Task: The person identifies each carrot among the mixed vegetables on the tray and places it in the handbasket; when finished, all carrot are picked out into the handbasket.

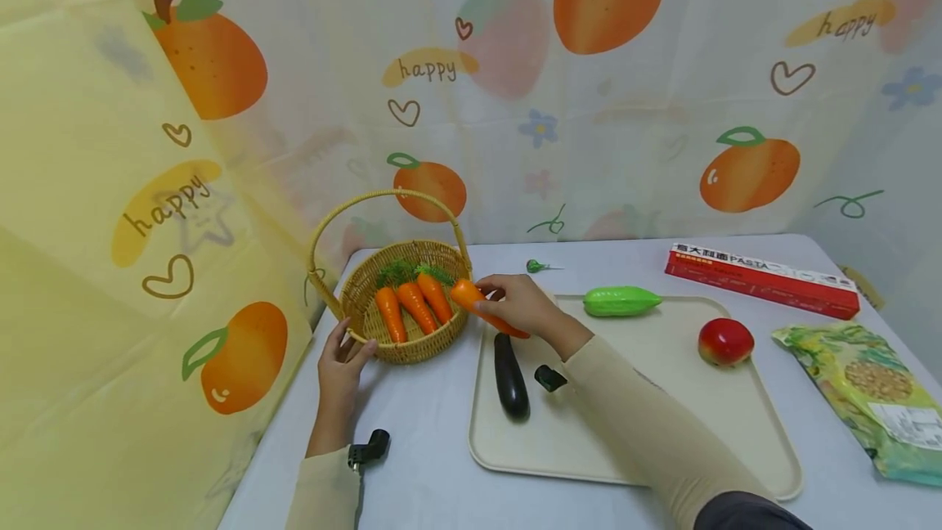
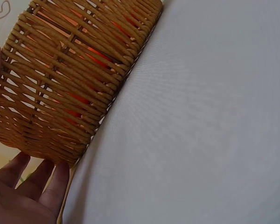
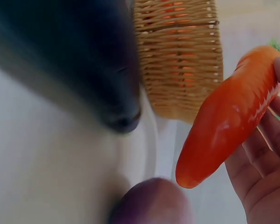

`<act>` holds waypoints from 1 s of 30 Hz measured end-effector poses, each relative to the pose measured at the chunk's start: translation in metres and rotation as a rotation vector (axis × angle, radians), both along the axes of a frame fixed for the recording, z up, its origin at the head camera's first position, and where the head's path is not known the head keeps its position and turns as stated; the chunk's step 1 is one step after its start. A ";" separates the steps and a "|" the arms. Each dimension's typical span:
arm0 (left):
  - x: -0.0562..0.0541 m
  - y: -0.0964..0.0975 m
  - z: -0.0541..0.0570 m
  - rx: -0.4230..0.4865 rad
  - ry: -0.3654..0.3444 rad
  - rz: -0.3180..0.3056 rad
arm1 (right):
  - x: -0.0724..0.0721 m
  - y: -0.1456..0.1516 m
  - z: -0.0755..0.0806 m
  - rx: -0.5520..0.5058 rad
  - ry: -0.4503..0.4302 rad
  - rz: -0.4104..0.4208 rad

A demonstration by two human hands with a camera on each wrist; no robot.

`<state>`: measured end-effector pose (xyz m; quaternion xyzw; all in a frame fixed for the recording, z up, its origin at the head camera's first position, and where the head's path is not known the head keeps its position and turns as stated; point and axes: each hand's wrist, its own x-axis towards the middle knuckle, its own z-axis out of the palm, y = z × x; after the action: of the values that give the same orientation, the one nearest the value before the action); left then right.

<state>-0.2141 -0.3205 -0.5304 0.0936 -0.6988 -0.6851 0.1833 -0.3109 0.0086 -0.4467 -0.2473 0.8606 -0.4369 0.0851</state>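
My right hand point(image 1: 524, 303) pinches an orange carrot point(image 3: 226, 123) between thumb and fingers, just right of the basket's rim. The carrot's thick end points toward the wicker basket point(image 1: 412, 352), its narrow end down over the tray. Several carrots point(image 1: 416, 307) with green tops lie inside the basket, whose tall handle arches above. Around the near left side of the basket, my left hand point(image 1: 340, 379) holds on, thumb at the rim and fingertips point(image 2: 58, 179) against the wicker. Below the right hand, a dark eggplant point(image 1: 511, 379) lies on the tray.
A beige tray point(image 1: 625, 456) carries a green ridged vegetable point(image 1: 621, 301) and a red round fruit point(image 1: 725, 342). Behind it lies a small green stemmed piece point(image 1: 539, 266). A red pasta box point(image 1: 765, 280) and a green-yellow bag point(image 1: 872, 395) are at right. A blurred purple thing point(image 3: 154, 203) shows under the right wrist.
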 end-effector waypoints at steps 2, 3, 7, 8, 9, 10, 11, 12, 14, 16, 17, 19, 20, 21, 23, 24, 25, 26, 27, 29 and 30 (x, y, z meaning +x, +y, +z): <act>0.000 0.000 0.001 -0.002 -0.001 0.004 | -0.004 -0.007 0.004 -0.012 -0.002 0.007; 0.000 0.000 0.001 0.000 0.001 0.003 | -0.006 -0.011 0.007 -0.016 -0.001 0.009; 0.000 0.000 0.001 -0.007 0.000 -0.005 | -0.013 -0.026 0.013 -0.042 0.003 0.004; 0.000 0.000 0.001 -0.007 -0.003 -0.007 | -0.015 -0.029 0.013 -0.047 0.002 0.002; 0.000 0.000 0.001 -0.010 -0.008 -0.007 | -0.017 -0.033 0.014 -0.052 0.002 -0.001; 0.001 0.000 0.000 -0.014 -0.017 -0.005 | -0.019 -0.036 0.014 -0.060 0.000 -0.006; 0.001 0.000 0.000 -0.016 -0.021 -0.004 | -0.020 -0.040 0.014 -0.065 0.001 -0.011; 0.001 0.000 0.000 -0.015 -0.023 -0.003 | -0.022 -0.043 0.014 -0.070 0.005 -0.014; 0.002 0.000 0.000 -0.017 -0.025 0.004 | -0.024 -0.050 0.015 -0.089 0.008 -0.023; 0.002 -0.001 0.000 -0.018 -0.020 0.006 | -0.026 -0.056 0.017 -0.103 0.019 -0.035; 0.002 -0.001 0.000 -0.018 -0.015 0.007 | -0.027 -0.059 0.018 -0.111 0.028 -0.040; 0.002 -0.002 0.000 -0.019 -0.009 0.006 | -0.030 -0.066 0.020 -0.124 0.050 -0.051; 0.002 -0.002 0.000 -0.016 -0.005 0.005 | -0.031 -0.069 0.020 -0.131 0.060 -0.057; 0.002 -0.002 -0.001 -0.017 -0.003 0.002 | -0.032 -0.072 0.021 -0.141 0.065 -0.064; 0.001 -0.002 -0.001 -0.013 0.005 -0.006 | -0.034 -0.078 0.021 -0.168 0.069 -0.079; 0.001 -0.002 -0.001 -0.009 0.011 -0.009 | -0.035 -0.081 0.021 -0.183 0.068 -0.085; 0.000 -0.002 -0.001 -0.009 0.015 -0.012 | -0.035 -0.083 0.021 -0.204 0.060 -0.088; 0.000 -0.002 -0.001 -0.007 0.019 -0.012 | -0.035 -0.086 0.022 -0.222 0.051 -0.094; 0.000 -0.002 -0.001 -0.005 0.022 -0.013 | -0.036 -0.088 0.021 -0.235 0.046 -0.100; -0.001 -0.001 -0.001 0.002 0.026 -0.017 | -0.037 -0.093 0.021 -0.261 0.038 -0.108; -0.001 -0.001 -0.002 0.005 0.030 -0.019 | -0.037 -0.094 0.021 -0.272 0.034 -0.113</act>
<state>-0.2154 -0.3216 -0.5320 0.0770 -0.6949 -0.6900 0.1872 -0.3477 -0.0857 -0.4257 -0.2148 0.8074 -0.5494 0.0116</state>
